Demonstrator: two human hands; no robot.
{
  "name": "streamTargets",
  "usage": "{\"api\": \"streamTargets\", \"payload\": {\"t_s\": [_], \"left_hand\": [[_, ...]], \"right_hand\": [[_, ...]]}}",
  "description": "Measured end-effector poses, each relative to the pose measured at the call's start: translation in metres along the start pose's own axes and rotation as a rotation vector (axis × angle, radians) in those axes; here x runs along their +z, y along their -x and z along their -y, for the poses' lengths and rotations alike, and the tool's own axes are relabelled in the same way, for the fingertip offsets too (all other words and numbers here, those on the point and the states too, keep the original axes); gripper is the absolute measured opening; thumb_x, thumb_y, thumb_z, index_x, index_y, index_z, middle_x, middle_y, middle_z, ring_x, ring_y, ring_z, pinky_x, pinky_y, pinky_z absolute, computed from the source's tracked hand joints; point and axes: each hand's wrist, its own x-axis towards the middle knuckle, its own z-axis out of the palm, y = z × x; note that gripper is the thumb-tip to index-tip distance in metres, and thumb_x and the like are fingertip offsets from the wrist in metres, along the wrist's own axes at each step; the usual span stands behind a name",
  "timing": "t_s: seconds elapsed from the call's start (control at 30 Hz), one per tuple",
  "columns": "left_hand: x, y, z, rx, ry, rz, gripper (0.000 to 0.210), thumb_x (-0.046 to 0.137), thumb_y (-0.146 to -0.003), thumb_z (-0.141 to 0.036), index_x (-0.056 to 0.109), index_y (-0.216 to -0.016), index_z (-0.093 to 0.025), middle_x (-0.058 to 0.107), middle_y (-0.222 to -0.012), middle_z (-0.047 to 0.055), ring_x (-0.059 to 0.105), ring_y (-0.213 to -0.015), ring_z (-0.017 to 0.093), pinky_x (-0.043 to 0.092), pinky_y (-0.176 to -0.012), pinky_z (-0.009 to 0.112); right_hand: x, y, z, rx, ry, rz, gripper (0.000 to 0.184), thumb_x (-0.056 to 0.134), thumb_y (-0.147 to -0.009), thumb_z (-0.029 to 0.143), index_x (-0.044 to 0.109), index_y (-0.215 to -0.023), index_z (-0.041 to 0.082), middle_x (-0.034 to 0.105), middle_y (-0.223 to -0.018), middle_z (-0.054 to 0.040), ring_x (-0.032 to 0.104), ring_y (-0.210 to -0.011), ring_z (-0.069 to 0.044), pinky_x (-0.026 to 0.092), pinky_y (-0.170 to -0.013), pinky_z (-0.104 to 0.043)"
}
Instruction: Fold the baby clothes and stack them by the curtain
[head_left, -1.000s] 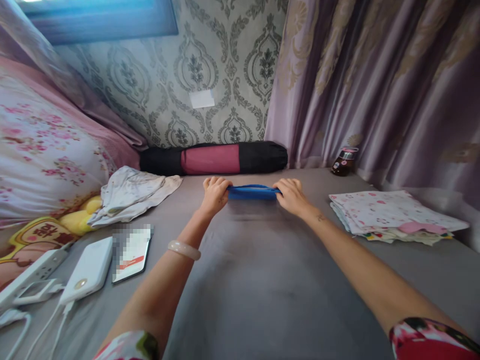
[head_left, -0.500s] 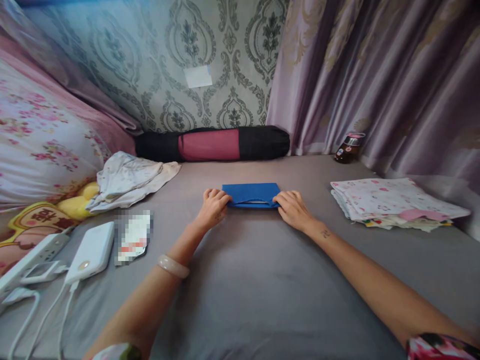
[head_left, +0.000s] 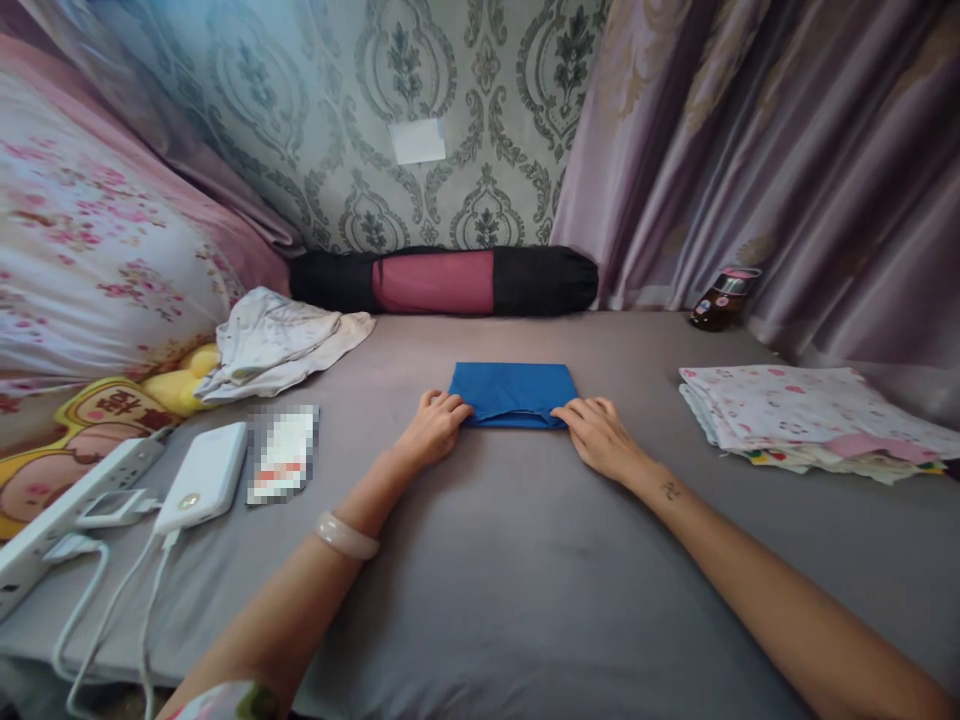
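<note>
A blue folded cloth lies flat on the grey sheet, shaped as a neat rectangle with a slit-like gap along its near edge. My left hand pinches its near left corner, fingers curled over the fabric. At the near right corner, my right hand grips the same cloth between thumb and fingers. The thumbs are mostly hidden from view. A pale bangle circles my left forearm.
Left of my arms are a white power bank, a power strip, cables, a blurred packet and a crumpled cloth. Folded printed cloths lie right. Behind are a black-and-red roll and a bottle.
The view has shifted, so the surroundings sit farther right in the picture. Both hands still hold the blue cloth's near corners, and more of its top face shows.
</note>
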Motion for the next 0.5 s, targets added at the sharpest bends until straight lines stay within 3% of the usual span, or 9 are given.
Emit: {"api": "streamTargets", "payload": {"t_s": [0.13,0.23,0.37,0.5], "left_hand": [[-0.010,0.000,-0.007,-0.031,0.043,0.024,0.037,0.044,-0.077,-0.012,0.061,-0.108,-0.020,0.065,-0.103,0.008,0.057,-0.099,0.022,0.028,-0.102,0.041],[-0.016,-0.007,-0.013,-0.105,0.052,0.035,0.022,0.044,-0.084,-0.021,0.064,-0.092,-0.020,0.067,-0.093,0.007,0.060,-0.092,0.021,0.032,-0.097,0.039],[-0.017,-0.024,-0.018,-0.241,0.045,0.029,0.045,0.031,-0.096,-0.039,0.062,-0.071,-0.018,0.067,-0.080,0.008,0.062,-0.083,0.021,0.035,-0.086,0.038],[-0.012,-0.049,-0.022,-0.380,0.059,-0.006,0.040,0.034,-0.096,-0.038,0.064,-0.078,-0.018,0.068,-0.089,0.010,0.061,-0.093,0.023,0.037,-0.082,0.037]], "right_hand": [[-0.003,0.000,0.000,-0.003,-0.027,0.079,0.067,0.041,-0.075,0.002,0.047,-0.138,0.023,0.057,-0.105,-0.0082,0.050,-0.098,-0.022,0.029,-0.096,-0.038],[-0.004,-0.003,-0.003,0.004,-0.063,0.133,0.070,0.040,-0.074,0.001,0.049,-0.139,0.028,0.055,-0.102,-0.0073,0.050,-0.097,-0.020,0.030,-0.094,-0.037],[-0.009,-0.014,-0.007,0.028,-0.156,0.205,0.062,0.039,-0.076,0.000,0.063,-0.125,0.030,0.057,-0.097,-0.0066,0.052,-0.096,-0.019,0.031,-0.093,-0.036],[-0.014,-0.034,-0.005,0.081,-0.268,0.238,0.048,0.041,-0.078,0.003,0.075,-0.100,0.028,0.063,-0.095,-0.0039,0.057,-0.094,-0.017,0.034,-0.092,-0.034]]}}
